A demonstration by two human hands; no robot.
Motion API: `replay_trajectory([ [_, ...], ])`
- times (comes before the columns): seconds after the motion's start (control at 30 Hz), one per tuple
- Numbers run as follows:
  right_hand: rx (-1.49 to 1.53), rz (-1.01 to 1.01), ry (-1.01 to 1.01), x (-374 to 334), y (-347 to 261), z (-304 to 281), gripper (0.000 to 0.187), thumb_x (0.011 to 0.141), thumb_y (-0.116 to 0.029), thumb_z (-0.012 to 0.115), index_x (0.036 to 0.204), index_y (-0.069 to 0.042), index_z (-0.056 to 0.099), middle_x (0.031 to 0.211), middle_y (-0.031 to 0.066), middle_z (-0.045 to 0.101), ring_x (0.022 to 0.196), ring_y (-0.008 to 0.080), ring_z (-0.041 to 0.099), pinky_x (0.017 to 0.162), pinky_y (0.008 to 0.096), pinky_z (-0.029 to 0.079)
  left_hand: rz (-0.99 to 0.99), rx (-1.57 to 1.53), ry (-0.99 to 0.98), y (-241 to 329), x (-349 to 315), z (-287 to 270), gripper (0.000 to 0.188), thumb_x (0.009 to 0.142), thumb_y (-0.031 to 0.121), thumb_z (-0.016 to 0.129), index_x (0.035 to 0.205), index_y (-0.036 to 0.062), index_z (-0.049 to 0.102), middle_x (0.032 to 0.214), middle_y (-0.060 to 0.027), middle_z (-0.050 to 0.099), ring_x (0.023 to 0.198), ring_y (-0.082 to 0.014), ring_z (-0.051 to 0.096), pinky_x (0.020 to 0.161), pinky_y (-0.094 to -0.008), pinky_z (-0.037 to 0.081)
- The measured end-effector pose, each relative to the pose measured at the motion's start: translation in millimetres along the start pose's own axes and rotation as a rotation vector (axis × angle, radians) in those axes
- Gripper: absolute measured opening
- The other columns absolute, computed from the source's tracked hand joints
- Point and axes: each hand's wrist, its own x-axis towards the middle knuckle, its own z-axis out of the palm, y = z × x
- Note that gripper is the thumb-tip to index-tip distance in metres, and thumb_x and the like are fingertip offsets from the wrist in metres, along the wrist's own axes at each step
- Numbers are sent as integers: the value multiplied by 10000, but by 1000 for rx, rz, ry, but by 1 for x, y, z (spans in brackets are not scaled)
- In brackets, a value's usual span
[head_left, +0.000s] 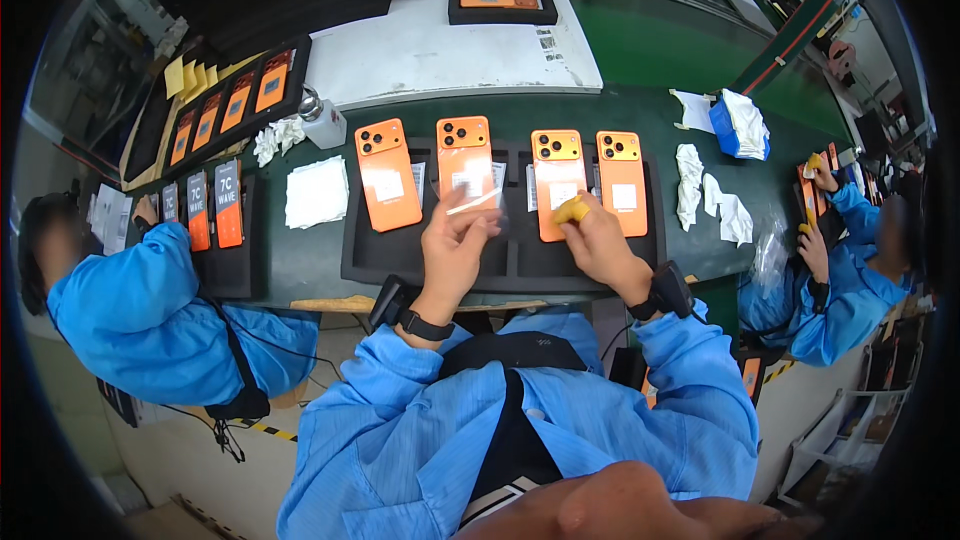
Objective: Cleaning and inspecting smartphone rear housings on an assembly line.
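Observation:
Four orange phones lie back up on a black foam tray: a far-left phone, a second phone, a third phone and a far-right phone. Each has a white label on its back. My left hand pinches a thin clear film with a white strip over the lower part of the second phone. My right hand, with yellow covers on its fingertips, is closed at the lower end of the third phone. Whatever its fingers may hold is hidden.
White wipes and a pump bottle stand left of the tray. Crumpled tissues and a blue tissue box are at right. Co-workers in blue sit on both sides with more phones. A black phone tray is at back left.

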Motion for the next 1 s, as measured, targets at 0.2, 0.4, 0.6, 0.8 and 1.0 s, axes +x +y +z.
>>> replay_trajectory([
  [0.2,213,202,32,12,4,-14,69,894,-21,568,960,-1,579,853,152,666,820,292,666,740,344,512,67,252,-528,12,4,32,241,935,22,543,1161,-30,609,1031,-126,710,962,-171,681,836,-282,524],
  [0.4,837,438,-21,37,38,-41,69,895,-18,533,931,23,575,872,132,671,820,197,659,730,320,533,283,764,-715,0,13,39,289,964,146,514,1209,30,614,1259,-181,599,1192,-350,550,994,-413,459],
  [0.6,731,246,948,84,89,-129,166,964,-63,492,1040,54,582,937,147,687,806,198,677,719,315,552,42,525,-743,-4,20,31,384,1021,224,450,1309,-20,524,1205,-151,654,1174,-265,593,996,-359,451],
  [0.8,-547,-173,71,47,-44,-56,233,896,-35,510,1107,-21,608,1123,194,595,1036,354,570,1035,494,380,-383,-378,-391,10,22,10,547,1038,404,391,1339,-47,467,1138,-170,666,1083,-225,629,961,-338,472],
  [1.0,529,51,-207,45,-97,-1,537,815,-37,666,1311,12,466,1246,202,575,1203,336,551,1034,467,404,-224,-370,-358,18,20,-26,394,1006,335,505,1203,-1,567,1030,-106,681,964,-198,666,869,-340,519],
])
